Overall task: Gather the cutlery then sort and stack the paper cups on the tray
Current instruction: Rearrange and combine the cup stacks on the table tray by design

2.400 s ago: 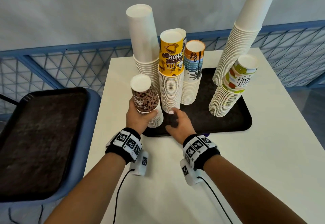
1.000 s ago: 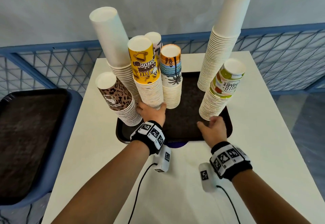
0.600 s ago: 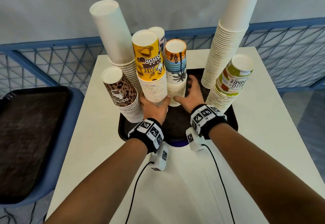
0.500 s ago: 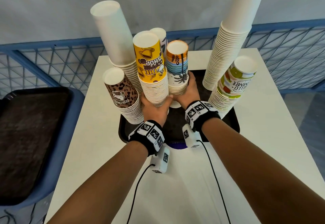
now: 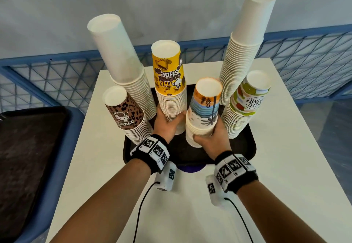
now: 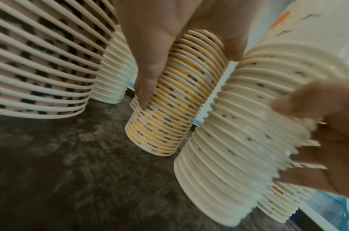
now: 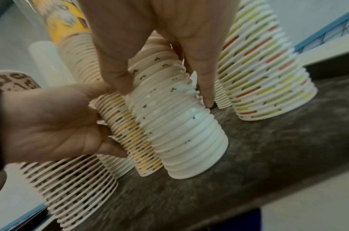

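Observation:
Several upside-down paper cup stacks stand on a black tray point(image 5: 240, 152). My left hand point(image 5: 169, 123) grips the lower part of the yellow "Coffee Shop" stack point(image 5: 168, 82), thumb on one side and fingers on the other, as the left wrist view shows on the yellow stack point(image 6: 173, 109). My right hand point(image 5: 208, 139) grips the beach-print stack point(image 5: 204, 113), which leans towards me near the tray's front. In the right wrist view the beach-print stack point(image 7: 179, 121) has its bottom rim at the tray surface; whether it touches I cannot tell. No cutlery shows.
Also on the tray are a leopard-print stack point(image 5: 125, 111), two tall white stacks point(image 5: 122, 65) point(image 5: 245, 46) and a "Hello Summer" stack point(image 5: 245, 102). A second black tray point(image 5: 28, 157) lies left of the white table point(image 5: 285, 185). A blue mesh railing point(image 5: 304, 58) runs behind.
My right hand came from the tray's right front to the beach-print stack, took hold of it, and drew it forward and tilted. My left hand stayed on the yellow stack.

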A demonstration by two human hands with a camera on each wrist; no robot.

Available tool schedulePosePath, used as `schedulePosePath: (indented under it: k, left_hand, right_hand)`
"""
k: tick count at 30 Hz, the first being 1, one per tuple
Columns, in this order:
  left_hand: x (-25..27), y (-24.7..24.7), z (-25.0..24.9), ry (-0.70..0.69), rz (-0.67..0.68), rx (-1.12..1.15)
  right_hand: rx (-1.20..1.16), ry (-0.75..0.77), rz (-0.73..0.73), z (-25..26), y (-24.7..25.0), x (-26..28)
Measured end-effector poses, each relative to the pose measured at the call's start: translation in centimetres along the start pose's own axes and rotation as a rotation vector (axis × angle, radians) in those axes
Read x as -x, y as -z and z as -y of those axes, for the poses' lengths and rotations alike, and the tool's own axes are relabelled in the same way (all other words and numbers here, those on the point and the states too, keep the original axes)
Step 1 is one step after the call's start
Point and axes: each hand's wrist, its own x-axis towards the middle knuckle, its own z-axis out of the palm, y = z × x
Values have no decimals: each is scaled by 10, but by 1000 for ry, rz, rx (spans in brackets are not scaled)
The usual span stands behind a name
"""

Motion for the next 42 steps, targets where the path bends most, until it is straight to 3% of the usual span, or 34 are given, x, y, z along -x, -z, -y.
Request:
schedulePosePath:
  k: [10,14,17,22,26,30,35,39,42]
  left_hand:
    - [-26,-33,-21,39,212,-18]
    - [-25,-30,-16,141,288,54]
    - [-1,-19,-5,241,162,228]
    - [43,-11,10,26,197,190]
    - [41,-10,9,-25,-64,108]
    - [31,-7,-1,-25,-214,78]
    - [12,-8,-7,-52,-346,120]
    - [9,-4,-8,-40,-309,97]
    - [15,0,1,63,-266,35]
  right_hand:
    - [41,-4,136,-8,21,11]
    - [13,-1,116,-6,21,14]
    - [12,-23,86,-4,15,15]
    - [48,-68,117,-5,-12,8]
    - [66,-31,261,-3,-37,4]
    - [214,-36,377,3,-21,7]
    - [333,-116,193,-15,18,23]
    - [327,-189,35,-29,50,31]
    - [310,-196,-90,-37,67,28]
